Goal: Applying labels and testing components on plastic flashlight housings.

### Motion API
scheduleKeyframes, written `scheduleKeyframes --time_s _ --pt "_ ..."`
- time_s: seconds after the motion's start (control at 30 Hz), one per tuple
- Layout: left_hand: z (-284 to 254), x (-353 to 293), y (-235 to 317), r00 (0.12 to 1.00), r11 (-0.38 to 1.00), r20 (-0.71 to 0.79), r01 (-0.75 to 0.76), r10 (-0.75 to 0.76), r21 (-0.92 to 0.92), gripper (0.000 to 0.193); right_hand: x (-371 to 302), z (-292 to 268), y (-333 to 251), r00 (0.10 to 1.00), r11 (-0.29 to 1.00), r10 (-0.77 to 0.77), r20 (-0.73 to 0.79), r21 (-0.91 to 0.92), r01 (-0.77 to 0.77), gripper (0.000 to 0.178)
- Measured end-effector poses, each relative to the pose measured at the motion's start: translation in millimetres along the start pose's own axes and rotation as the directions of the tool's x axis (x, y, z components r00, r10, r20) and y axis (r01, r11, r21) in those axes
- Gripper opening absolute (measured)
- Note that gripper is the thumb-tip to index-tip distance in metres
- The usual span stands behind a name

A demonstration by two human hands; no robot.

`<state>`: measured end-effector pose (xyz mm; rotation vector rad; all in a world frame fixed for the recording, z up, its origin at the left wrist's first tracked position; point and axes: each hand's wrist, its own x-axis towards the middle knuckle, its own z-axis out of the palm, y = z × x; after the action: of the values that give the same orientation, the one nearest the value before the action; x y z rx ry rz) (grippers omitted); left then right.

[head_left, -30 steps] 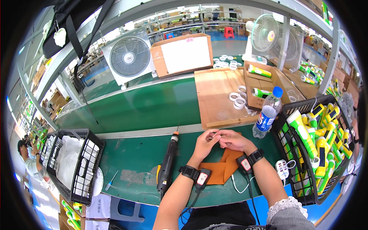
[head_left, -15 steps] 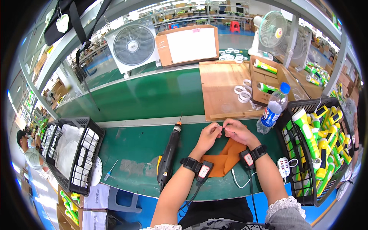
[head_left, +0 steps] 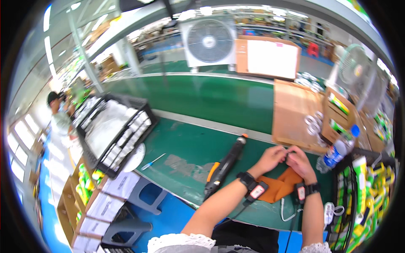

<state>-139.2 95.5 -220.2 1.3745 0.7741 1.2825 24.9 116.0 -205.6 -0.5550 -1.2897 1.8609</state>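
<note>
My left hand [head_left: 271,160] and my right hand [head_left: 300,162] meet above the right part of the green bench [head_left: 198,141]. Their fingertips are pinched close together, and whatever small thing sits between them is too small to make out. Beneath the hands lies a folded orange-brown cloth [head_left: 276,190]. To the left of my left hand rests a black electric screwdriver [head_left: 224,168] with an orange tip. A small screwdriver [head_left: 152,161] with a light blue handle lies farther left. Each wrist wears a black strap with a small cabled box.
At left stands a black crate [head_left: 154,120] with white parts, beside a white round disc [head_left: 136,157]. A black basket [head_left: 342,202] of green-yellow flashlights is at right, near a blue-capped bottle [head_left: 335,155]. Behind are a brown board [head_left: 293,114], white rings [head_left: 312,125] and a fan [head_left: 209,41].
My view has swung left, so the bench and everything on it sit farther right in the picture. Both hands stay pinched together over the cloth.
</note>
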Motion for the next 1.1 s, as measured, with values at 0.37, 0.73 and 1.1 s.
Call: scheduleKeyframes --time_s 0.37,0.73,1.1 --pt "2 -1 8 1.000 1.000 0.011 0.010 -0.010 0.002 0.023 -2 7 -9 0.998 0.999 0.038 0.052 -0.015 -0.037 0.017" --pt "2 -2 12 0.999 0.984 0.002 -0.041 0.041 0.175 0.029 -2 5 -8 0.999 1.000 0.013 0.048 -0.007 -0.012 0.013" --pt "-19 2 8 0.928 0.997 -0.372 -0.001 0.031 0.080 0.030 38 13 -25 0.985 0.819 0.019 -0.174 -0.562 -0.115 0.019"
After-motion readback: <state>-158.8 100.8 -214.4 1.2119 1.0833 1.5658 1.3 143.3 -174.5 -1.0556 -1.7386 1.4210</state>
